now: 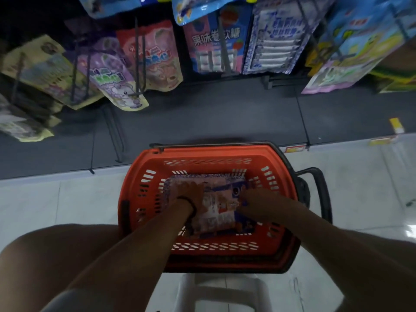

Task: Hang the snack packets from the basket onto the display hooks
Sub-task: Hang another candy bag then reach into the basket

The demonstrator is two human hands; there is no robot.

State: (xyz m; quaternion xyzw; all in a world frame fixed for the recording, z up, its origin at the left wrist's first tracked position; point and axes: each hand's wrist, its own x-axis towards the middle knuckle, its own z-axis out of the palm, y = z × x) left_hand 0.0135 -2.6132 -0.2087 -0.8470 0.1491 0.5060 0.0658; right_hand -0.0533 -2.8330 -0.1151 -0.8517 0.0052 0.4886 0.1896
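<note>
An orange basket point(144, 167) stands on the floor below me, resting on a white stool. Inside it lie purple-and-white snack packets point(216, 206) in a flat stack. My left hand point(191, 194), with a dark band at the wrist, lies flat on the left part of the top packet. My right hand point(254, 201) rests on the packet's right edge, fingers curled at its side. Whether either hand grips the packet is not clear. Above, packets hang from black display hooks point(137, 64), among them matching purple-and-white ones point(276, 39).
A dark shelf base point(202, 113) runs between the hanging packets and the white tiled floor point(56, 199). The basket's black handle point(319, 188) sticks out to the right. My knees flank the basket at both lower corners. A white stool point(225, 289) sits under the basket.
</note>
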